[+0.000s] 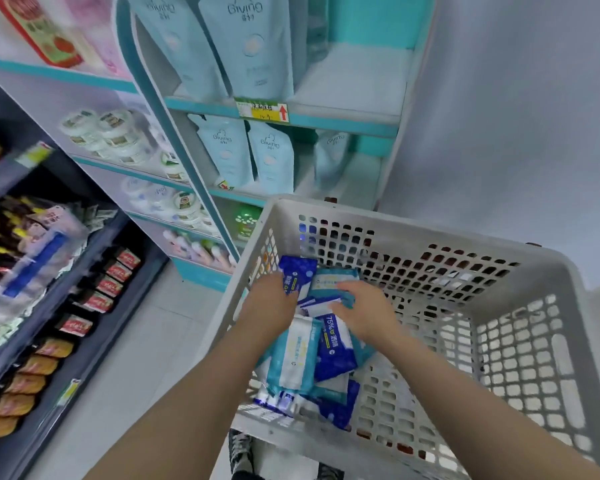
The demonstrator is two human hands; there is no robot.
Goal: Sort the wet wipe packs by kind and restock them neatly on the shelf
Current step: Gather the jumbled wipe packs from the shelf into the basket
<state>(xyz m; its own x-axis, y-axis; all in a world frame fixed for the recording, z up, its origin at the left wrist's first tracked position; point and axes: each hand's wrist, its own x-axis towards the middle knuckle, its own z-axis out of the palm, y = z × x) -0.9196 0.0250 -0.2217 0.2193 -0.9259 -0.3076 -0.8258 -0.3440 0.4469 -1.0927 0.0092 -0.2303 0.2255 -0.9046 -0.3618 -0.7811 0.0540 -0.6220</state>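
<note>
Pale blue pouches (253, 46) stand right of white round tubs (115, 129).

The basket (520, 341) holding wipe packs (302, 351) stands before the shelf (354, 74); snack racks (49, 306) stand to its left
</note>
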